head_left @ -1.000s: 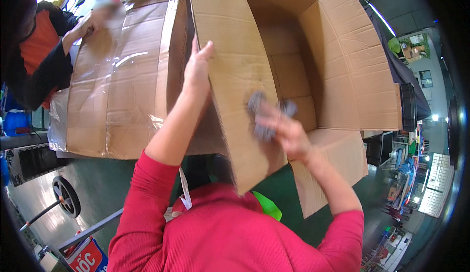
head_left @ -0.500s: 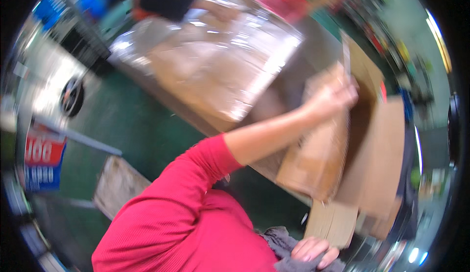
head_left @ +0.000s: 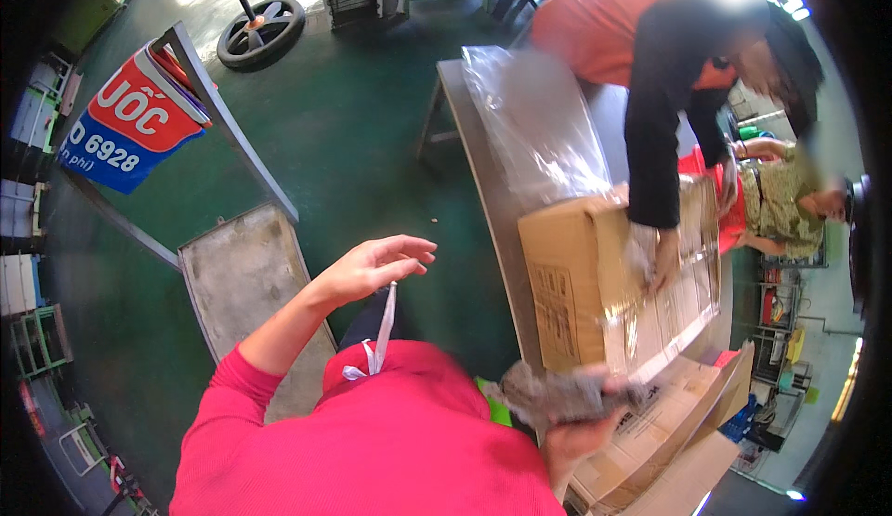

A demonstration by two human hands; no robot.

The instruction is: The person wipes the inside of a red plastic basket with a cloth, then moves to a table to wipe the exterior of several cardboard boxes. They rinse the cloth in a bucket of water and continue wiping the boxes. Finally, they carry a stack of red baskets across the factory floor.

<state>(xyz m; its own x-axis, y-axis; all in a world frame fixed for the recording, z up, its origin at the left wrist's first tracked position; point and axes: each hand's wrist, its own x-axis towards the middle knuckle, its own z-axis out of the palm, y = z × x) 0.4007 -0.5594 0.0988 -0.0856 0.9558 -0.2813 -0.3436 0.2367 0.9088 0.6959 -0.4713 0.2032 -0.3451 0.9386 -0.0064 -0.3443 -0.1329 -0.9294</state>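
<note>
My left hand (head_left: 376,265) is raised in front of my red shirt, its fingers stretched out and nothing in them. My right hand (head_left: 581,437) is closed on a crumpled grey cloth (head_left: 544,393), beside the table's near end. Next to that hand lies an opened cardboard box (head_left: 641,432) with its flaps out. Behind it, a closed carton (head_left: 567,288) with clear plastic over part of it stands on the metal table (head_left: 497,209). A co-worker's hand (head_left: 665,261) rests on that carton.
A sheet of clear plastic (head_left: 539,126) covers the table's far end. One co-worker in orange and black leans over the table; another person stands beyond, near a red bin (head_left: 734,205). To my left are a flatbed trolley (head_left: 246,270) and a wheel-shaped stand base (head_left: 263,33).
My view has turned. My left hand has left the opened cardboard box and come back to the left, empty. My right hand still holds the grey cloth, now lifted by the table.
</note>
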